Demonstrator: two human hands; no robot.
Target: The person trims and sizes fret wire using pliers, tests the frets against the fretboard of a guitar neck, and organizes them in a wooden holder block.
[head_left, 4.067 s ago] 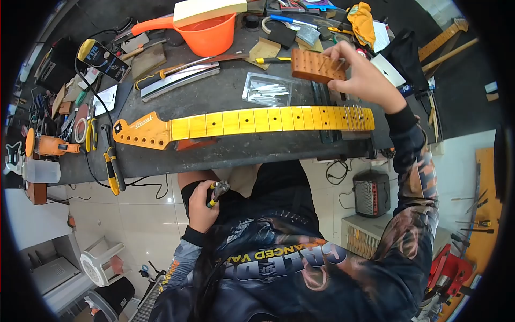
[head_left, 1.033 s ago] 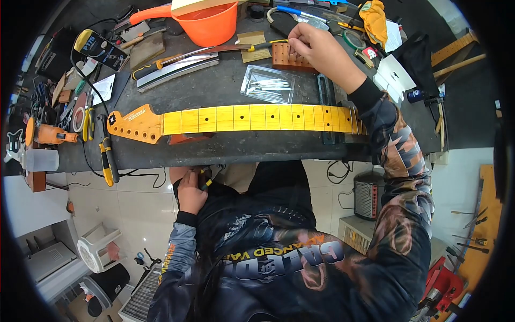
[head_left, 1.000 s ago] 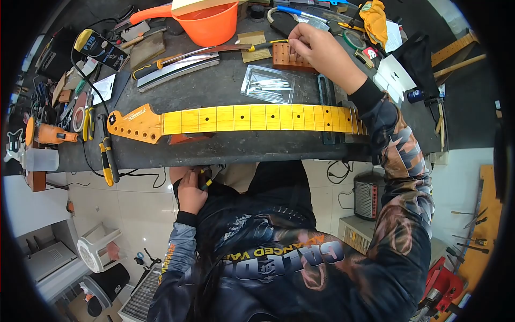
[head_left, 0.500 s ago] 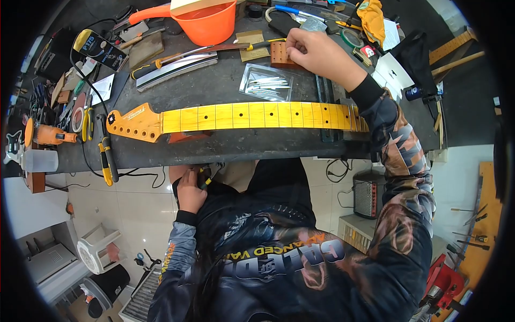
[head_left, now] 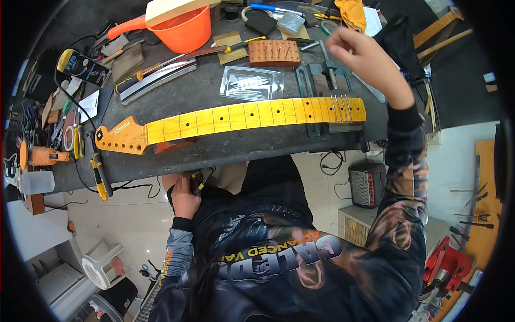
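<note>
My right hand (head_left: 358,55) is raised over the back right of the bench, fingers curled together; anything in them is hidden. Below it is a metal vise (head_left: 329,75) with a screw. A drilled wooden block (head_left: 257,60) holding thin metal pieces lies to its left. The yellow guitar neck (head_left: 209,122) lies across the bench front, its headstock (head_left: 120,137) to the left. Several fret wires (head_left: 341,110) cross its right end. On my lap, my left hand (head_left: 186,203) is closed around yellow-and-black-handled pliers (head_left: 201,181), partly hidden.
A clear tray (head_left: 228,86) with thin white strips lies behind the neck. An orange pot (head_left: 188,33) stands at the back. Another pair of pliers (head_left: 99,174) overhangs the front left edge. Long files (head_left: 161,80) lie on the left side.
My right hand has moved right, away from the wooden block, which now shows fully. The view has shifted, so the neck appears farther left and tilted. My left hand stays on my lap.
</note>
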